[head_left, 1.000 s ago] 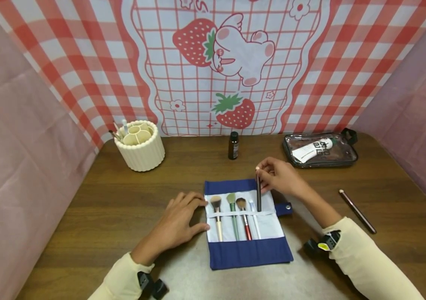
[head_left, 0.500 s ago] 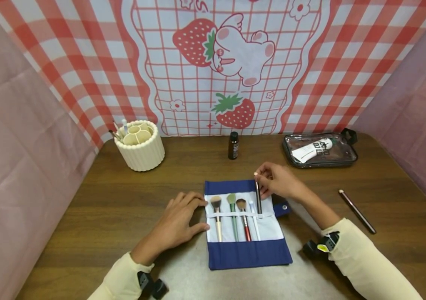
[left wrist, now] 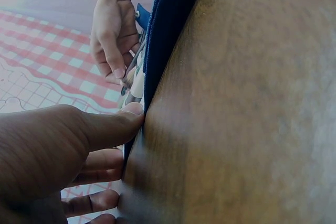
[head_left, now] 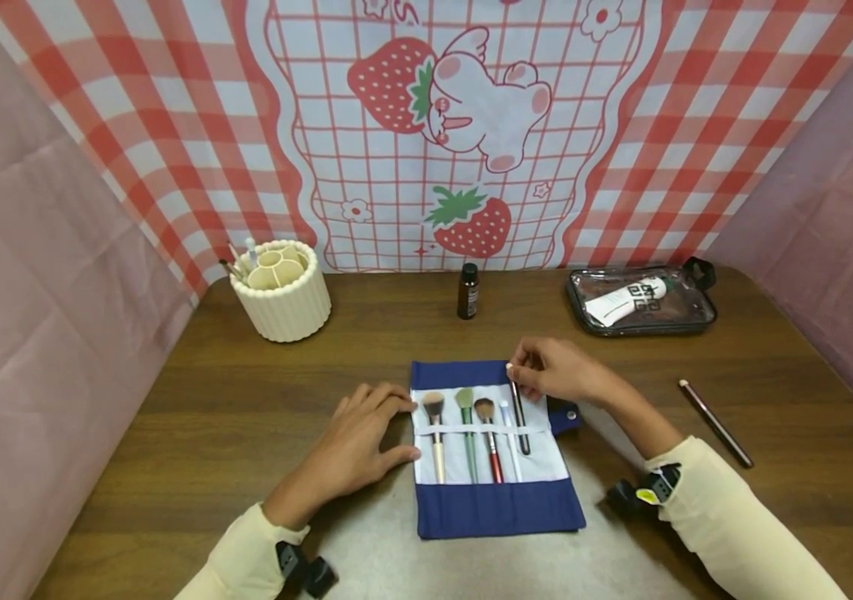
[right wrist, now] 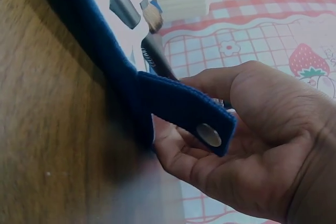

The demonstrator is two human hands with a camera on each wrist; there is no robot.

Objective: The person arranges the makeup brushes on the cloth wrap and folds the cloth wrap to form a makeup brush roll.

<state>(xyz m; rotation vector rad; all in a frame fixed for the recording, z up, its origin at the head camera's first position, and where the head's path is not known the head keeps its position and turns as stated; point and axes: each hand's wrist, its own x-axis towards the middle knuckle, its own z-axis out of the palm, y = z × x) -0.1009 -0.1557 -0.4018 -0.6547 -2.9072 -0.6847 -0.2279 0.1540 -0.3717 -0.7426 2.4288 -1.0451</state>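
Observation:
A navy brush roll (head_left: 501,510) lies unfolded on the table, its pale lining showing. Across it runs a white elastic band (head_left: 450,428), which holds several makeup brushes side by side. At the roll's upper right, my right hand (head_left: 559,371) pinches the light tip of a dark makeup brush (head_left: 519,407); the handle passes under the band. The right wrist view shows the snap strap (right wrist: 181,109) in front of that hand's palm. My left hand (head_left: 354,437) rests at the roll's left edge, thumb and fingertips touching it, fingers loosely spread.
Another dark brush (head_left: 715,422) lies on the table to the right. Farther back stand a cream ribbed holder (head_left: 283,310) with a few brushes and a small dark bottle (head_left: 468,293). A clear pouch (head_left: 684,310) containing a white tube lies at the back right.
The dark brush has slid down toward me, its handle now reaching well past the elastic band. My right hand has lowered with it. My left hand has stayed put.

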